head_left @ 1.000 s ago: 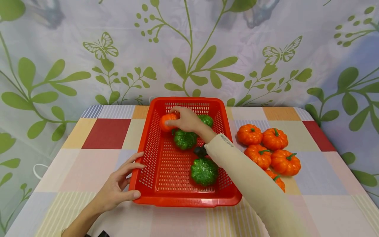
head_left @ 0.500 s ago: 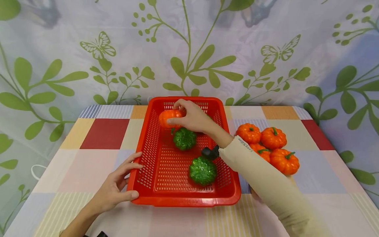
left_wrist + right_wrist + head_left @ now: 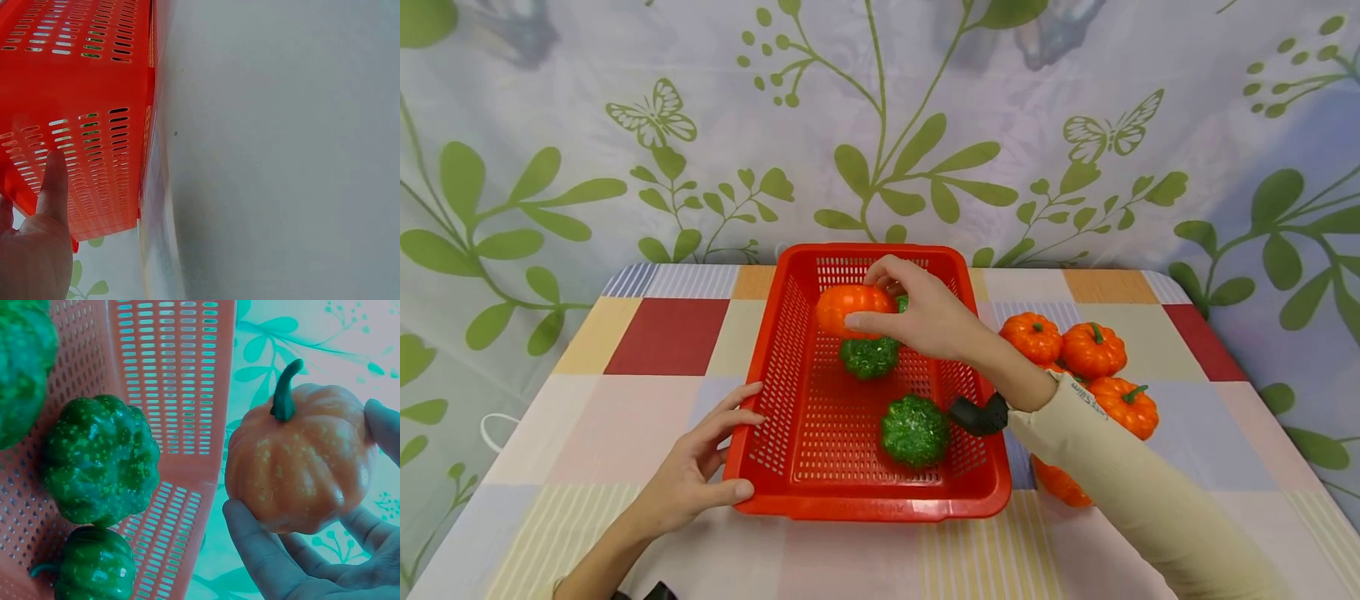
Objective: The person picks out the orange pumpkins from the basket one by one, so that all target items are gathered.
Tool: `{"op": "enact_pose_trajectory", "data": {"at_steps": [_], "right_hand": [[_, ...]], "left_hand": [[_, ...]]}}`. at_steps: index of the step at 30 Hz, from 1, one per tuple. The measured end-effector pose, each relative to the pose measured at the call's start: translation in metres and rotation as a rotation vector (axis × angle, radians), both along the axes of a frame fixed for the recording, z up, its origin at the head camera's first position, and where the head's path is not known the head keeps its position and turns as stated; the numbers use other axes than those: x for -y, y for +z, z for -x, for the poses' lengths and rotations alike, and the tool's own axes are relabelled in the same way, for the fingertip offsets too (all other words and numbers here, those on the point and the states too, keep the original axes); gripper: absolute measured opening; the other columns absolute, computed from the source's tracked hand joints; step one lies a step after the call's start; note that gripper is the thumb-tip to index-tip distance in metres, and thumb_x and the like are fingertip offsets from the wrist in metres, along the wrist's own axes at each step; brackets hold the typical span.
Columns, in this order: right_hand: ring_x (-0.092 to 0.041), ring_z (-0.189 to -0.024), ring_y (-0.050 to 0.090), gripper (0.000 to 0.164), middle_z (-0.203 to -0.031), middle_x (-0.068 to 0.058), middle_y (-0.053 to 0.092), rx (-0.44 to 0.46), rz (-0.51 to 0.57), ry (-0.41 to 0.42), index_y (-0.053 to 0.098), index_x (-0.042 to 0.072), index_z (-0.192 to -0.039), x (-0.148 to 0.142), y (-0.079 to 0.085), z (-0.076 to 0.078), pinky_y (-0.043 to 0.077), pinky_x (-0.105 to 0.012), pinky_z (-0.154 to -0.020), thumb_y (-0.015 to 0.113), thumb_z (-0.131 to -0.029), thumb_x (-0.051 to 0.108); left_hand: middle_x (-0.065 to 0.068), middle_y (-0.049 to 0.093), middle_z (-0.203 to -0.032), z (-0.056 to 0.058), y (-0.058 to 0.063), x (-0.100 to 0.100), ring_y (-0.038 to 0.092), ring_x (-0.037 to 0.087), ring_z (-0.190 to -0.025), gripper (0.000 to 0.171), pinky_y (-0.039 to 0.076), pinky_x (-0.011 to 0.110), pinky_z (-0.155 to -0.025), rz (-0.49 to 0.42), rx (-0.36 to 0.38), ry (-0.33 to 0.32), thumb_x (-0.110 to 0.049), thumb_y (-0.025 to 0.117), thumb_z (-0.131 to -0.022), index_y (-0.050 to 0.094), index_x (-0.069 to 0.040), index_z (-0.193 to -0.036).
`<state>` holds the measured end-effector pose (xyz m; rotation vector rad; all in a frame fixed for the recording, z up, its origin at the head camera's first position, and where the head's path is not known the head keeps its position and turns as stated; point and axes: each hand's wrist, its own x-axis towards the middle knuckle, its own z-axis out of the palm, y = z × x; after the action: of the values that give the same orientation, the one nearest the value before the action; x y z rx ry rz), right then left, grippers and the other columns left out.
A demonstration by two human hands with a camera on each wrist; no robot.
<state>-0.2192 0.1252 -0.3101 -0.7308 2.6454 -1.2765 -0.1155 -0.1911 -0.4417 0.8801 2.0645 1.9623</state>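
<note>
My right hand [image 3: 917,308] pinches a small orange toy pumpkin [image 3: 842,308] between thumb and fingers, over the back part of the red plastic basket [image 3: 865,507]. In the right wrist view, which is colour-tinted, that pumpkin [image 3: 300,462] shows its green stem upward and fingertips on its sides. Three green speckled pumpkins are in the basket: one near the front [image 3: 914,432], one in the middle [image 3: 868,358] partly under the held one, and one behind it, mostly hidden by my hand. My left hand [image 3: 688,471] grips the basket's left rim by the front corner; one digit [image 3: 55,187] lies against its slotted wall.
Several orange pumpkins [image 3: 1093,350] with green stems sit in a cluster right of the basket, some partly behind my right sleeve. A patchwork cloth [image 3: 632,433] covers the table. A leaf-patterned curtain [image 3: 880,125] hangs behind its back edge.
My right hand has lifted the orange pumpkin from the basket's back left corner and drawn it right and toward me. The left hand stays on the rim.
</note>
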Motion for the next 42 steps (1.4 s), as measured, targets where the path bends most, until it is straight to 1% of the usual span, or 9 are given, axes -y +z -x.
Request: {"op": "enact_pose_trajectory", "data": {"at_steps": [4,11,15,19,22,27,32,37,42], "right_hand": [[-0.021,-0.115,0.053,0.04,-0.118,-0.002,0.057,0.028,0.052,0.005,0.052,0.014,-0.117,-0.007,-0.001,-0.006,0.046,-0.041,-0.094,0.073,-0.089,0.035],[-0.021,-0.094,0.058,0.038,-0.103,-0.006,0.063,0.066,0.128,0.059,0.049,0.011,-0.115,-0.02,-0.002,-0.021,0.05,-0.04,-0.076,0.073,-0.089,0.026],[-0.019,-0.102,0.055,0.046,-0.114,-0.003,0.06,0.059,0.11,0.076,0.05,0.014,-0.125,-0.028,-0.003,-0.029,0.052,-0.039,-0.08,0.074,-0.089,0.028],[-0.021,-0.11,0.053,0.059,-0.124,-0.001,0.054,0.102,0.107,0.078,0.046,0.02,-0.14,-0.036,-0.005,-0.038,0.053,-0.041,-0.084,0.075,-0.089,0.029],[-0.023,-0.111,0.052,0.062,-0.13,-0.002,0.05,0.139,0.118,0.067,0.045,0.025,-0.143,-0.043,-0.007,-0.044,0.053,-0.042,-0.086,0.075,-0.089,0.029],[-0.026,-0.108,0.054,0.063,-0.129,-0.007,0.044,0.162,0.117,0.045,0.047,0.031,-0.145,-0.052,-0.008,-0.053,0.052,-0.042,-0.086,0.075,-0.089,0.029],[-0.029,-0.107,0.055,0.063,-0.124,-0.012,0.041,0.191,0.143,0.028,0.049,0.029,-0.145,-0.061,-0.009,-0.061,0.055,-0.04,-0.083,0.076,-0.088,0.026],[-0.029,-0.113,0.051,0.061,-0.132,-0.007,0.039,0.207,0.167,0.027,0.05,0.028,-0.14,-0.069,-0.008,-0.068,0.056,-0.039,-0.083,0.078,-0.086,0.023],[-0.026,-0.114,0.05,0.059,-0.134,-0.002,0.044,0.19,0.194,0.023,0.048,0.025,-0.137,-0.076,-0.008,-0.074,0.056,-0.04,-0.085,0.077,-0.086,0.018]], "left_hand": [[0.018,0.017,-0.159,0.0,-0.001,0.0,0.043,0.02,-0.132,0.06,0.055,0.037,-0.088,-0.007,-0.017,-0.004,0.02,0.066,-0.076,0.047,0.01,-0.131],[0.018,0.017,-0.159,0.001,-0.001,0.0,0.042,0.022,-0.133,0.059,0.055,0.038,-0.088,-0.01,-0.021,-0.015,0.02,0.066,-0.076,0.047,0.01,-0.131],[0.018,0.017,-0.159,0.001,-0.001,0.0,0.043,0.021,-0.132,0.059,0.055,0.039,-0.087,-0.014,-0.016,-0.015,0.02,0.066,-0.077,0.047,0.01,-0.131],[0.019,0.018,-0.159,0.001,-0.001,0.0,0.043,0.021,-0.132,0.059,0.056,0.039,-0.087,-0.012,-0.018,-0.011,0.019,0.066,-0.077,0.047,0.01,-0.131],[0.018,0.018,-0.159,0.002,-0.001,0.0,0.042,0.021,-0.132,0.059,0.056,0.04,-0.087,-0.009,-0.01,-0.011,0.018,0.066,-0.077,0.047,0.009,-0.131],[0.018,0.018,-0.159,0.001,-0.001,0.0,0.042,0.02,-0.132,0.058,0.056,0.04,-0.087,-0.003,-0.002,-0.002,0.017,0.067,-0.077,0.047,0.008,-0.131],[0.019,0.018,-0.159,0.001,-0.002,0.0,0.041,0.021,-0.133,0.058,0.055,0.039,-0.087,0.001,-0.005,0.003,0.016,0.067,-0.077,0.048,0.008,-0.132],[0.019,0.018,-0.159,0.001,-0.002,0.0,0.04,0.022,-0.134,0.058,0.055,0.039,-0.088,-0.003,-0.008,0.001,0.016,0.067,-0.077,0.048,0.008,-0.131],[0.019,0.018,-0.159,0.001,-0.002,0.0,0.04,0.022,-0.134,0.058,0.055,0.04,-0.088,-0.007,-0.005,-0.001,0.016,0.067,-0.077,0.047,0.009,-0.131]]}}
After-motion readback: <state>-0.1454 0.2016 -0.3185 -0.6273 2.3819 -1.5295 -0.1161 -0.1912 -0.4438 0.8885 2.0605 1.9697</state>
